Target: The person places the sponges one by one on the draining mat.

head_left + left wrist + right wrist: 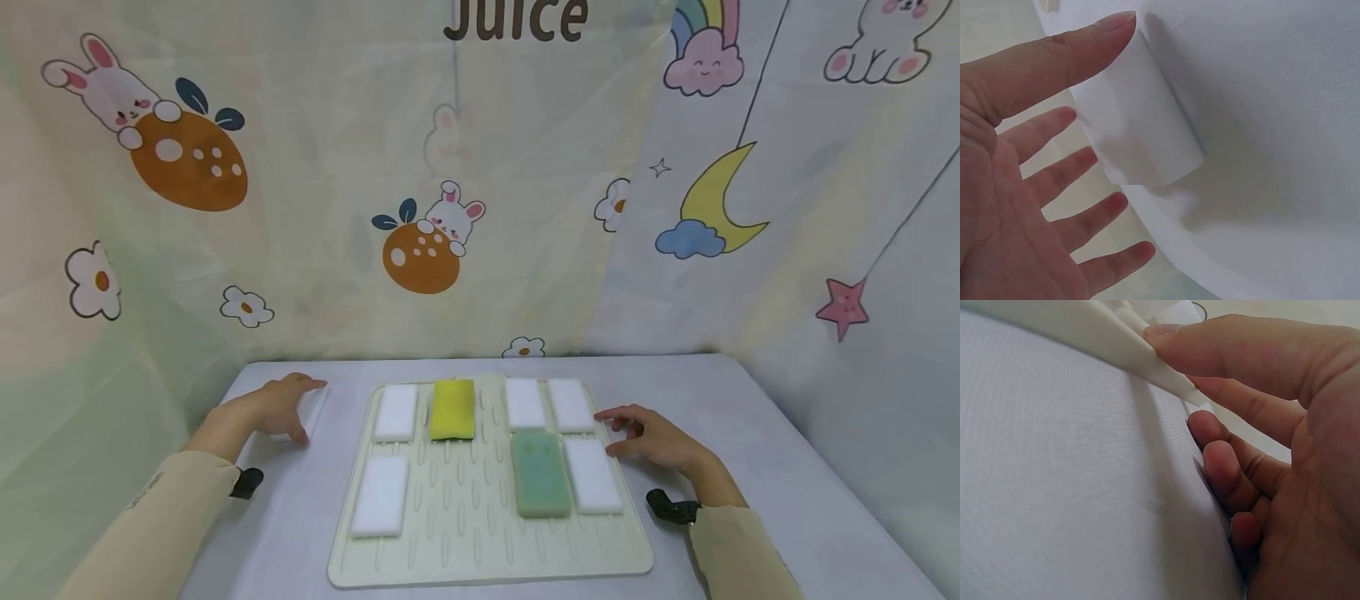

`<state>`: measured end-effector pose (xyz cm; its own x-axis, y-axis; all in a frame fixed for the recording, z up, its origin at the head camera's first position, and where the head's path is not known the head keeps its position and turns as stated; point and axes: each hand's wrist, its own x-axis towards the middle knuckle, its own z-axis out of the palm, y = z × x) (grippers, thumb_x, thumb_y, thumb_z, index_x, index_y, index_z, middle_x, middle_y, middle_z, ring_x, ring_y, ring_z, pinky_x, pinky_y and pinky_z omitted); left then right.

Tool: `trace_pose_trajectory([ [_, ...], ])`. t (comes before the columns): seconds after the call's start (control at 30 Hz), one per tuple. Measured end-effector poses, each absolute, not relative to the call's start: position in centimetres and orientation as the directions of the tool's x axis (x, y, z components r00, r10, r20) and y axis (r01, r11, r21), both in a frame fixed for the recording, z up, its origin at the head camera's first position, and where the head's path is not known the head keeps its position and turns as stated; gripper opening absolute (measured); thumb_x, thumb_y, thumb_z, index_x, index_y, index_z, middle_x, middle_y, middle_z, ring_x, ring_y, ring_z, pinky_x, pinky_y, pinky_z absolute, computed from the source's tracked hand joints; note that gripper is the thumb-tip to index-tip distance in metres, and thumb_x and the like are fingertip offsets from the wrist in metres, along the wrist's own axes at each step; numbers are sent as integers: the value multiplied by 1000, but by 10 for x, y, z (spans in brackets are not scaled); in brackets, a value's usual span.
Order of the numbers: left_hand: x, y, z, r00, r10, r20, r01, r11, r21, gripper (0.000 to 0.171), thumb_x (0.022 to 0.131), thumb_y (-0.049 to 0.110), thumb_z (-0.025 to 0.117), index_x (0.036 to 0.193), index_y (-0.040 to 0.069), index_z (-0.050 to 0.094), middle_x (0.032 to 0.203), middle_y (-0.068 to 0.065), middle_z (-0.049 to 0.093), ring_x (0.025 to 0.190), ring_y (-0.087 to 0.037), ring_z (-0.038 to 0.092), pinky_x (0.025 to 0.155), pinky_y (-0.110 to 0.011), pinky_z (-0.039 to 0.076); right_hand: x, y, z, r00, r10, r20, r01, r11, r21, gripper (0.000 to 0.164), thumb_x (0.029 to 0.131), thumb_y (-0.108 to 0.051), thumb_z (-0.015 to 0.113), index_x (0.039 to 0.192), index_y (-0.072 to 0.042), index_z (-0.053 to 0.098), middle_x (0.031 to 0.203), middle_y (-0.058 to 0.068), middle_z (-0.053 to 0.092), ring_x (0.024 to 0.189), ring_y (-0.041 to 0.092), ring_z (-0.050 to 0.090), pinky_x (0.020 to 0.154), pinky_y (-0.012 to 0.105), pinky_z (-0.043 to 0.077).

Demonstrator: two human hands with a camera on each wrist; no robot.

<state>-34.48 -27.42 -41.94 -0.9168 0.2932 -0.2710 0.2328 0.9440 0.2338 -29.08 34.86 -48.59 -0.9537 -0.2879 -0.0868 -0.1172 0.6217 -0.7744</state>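
Observation:
At the table's far left, my left hand [277,407] reaches over a white sponge [1144,119], partly hidden by it in the head view. The left thumb [1085,53] lies along the sponge's upper end; the other fingers are spread and fairly straight. My right hand [656,440] is at the right edge of a cream ridged mat [450,550]. Its thumb [1197,347] and forefinger touch that edge, set apart, while the remaining fingers are bent over the tablecloth. On the mat lie several white sponges [381,496], a yellow sponge [453,408] and a green sponge [540,475].
A white cloth covers the table [750,467]. Behind it and on both sides hangs a printed curtain [315,167] with rabbits, flowers and a moon. Each wrist wears a black strap; the left strap [246,482] is near the mat's left side.

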Motion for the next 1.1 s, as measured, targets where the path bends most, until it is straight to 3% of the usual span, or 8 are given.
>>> trace_pose_trajectory([
  [0.9, -355, -277, -422, -897, 314, -310, 233, 934, 273, 100, 67, 16, 94, 153, 4, 45, 153, -36, 38, 139, -57, 41, 110, -72, 37, -293, 350, -487, -956, -277, -97, -124, 682, -720, 58, 83, -30, 86, 136, -17, 66, 116, 10, 57, 89, 19, 48, 76, 26, 41],
  [1.1, -357, -277, -421, -893, 317, -319, 241, 936, 256, 100, 67, 18, 95, 153, 5, 45, 153, -32, 46, 140, -55, 42, 112, -71, 35, -294, 349, -487, -958, -270, -100, -117, 682, -722, 58, 83, -29, 87, 136, -16, 67, 116, 10, 57, 89, 19, 48, 75, 26, 41],
])
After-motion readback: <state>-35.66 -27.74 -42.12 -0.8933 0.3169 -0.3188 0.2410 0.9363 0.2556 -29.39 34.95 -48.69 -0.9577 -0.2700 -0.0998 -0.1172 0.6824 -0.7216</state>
